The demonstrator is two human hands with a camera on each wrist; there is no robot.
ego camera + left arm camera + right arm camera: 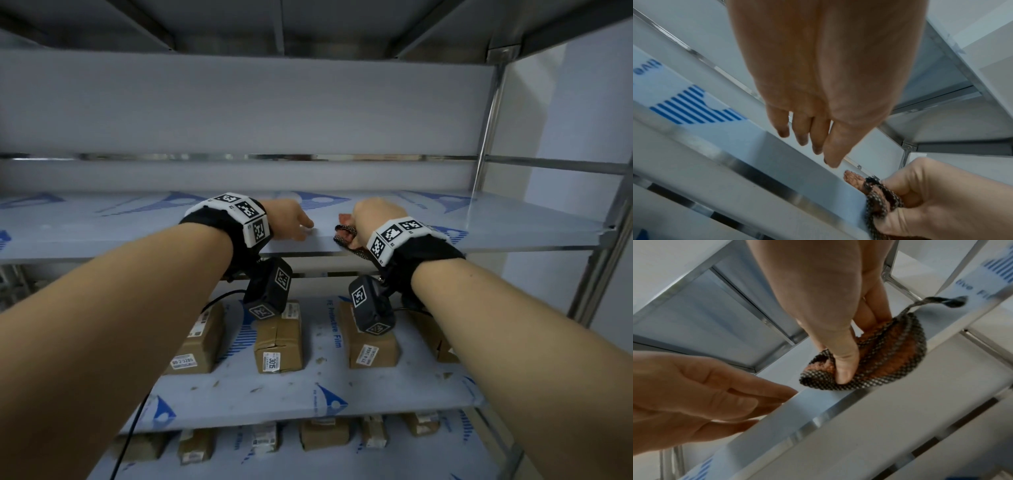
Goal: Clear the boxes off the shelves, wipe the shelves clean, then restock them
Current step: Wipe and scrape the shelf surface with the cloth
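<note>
Shelves are the business here, and the cleared shelf (428,236) directly under both hands is the one being wiped. Nearest the wearer, the right hand (371,219) pinches a folded scrubbing cloth (869,363), orange with a dark checked border, thumb pressed on its underside and fingers curled over the top, at the shelf's front edge. Just beside it, on its inner side, the left hand (291,219) lies with fingers straight and together, holding nothing, fingertips (830,155) on or just above that same front lip. To do this step well, I would judge it best to spread the cloth flatter under the palm, sweep it from the lip toward the back panel in overlapping passes, and let the free hand steady the edge clear of the stroke. Below the wrists, the next shelf down carries brown boxes (279,337) standing in a row amid specks of dirt on its blue-printed protective film, and a further row sits lower still, so clearing is far from finished. Only the right wrist view shows the cloth's hanging loop (941,300) trailing beyond the fingers and the thumb's grip; the left wrist view gives the straight fingers from beneath; the head view alone takes in the boxes and the bare back panel (239,109) beyond both hands.
</note>
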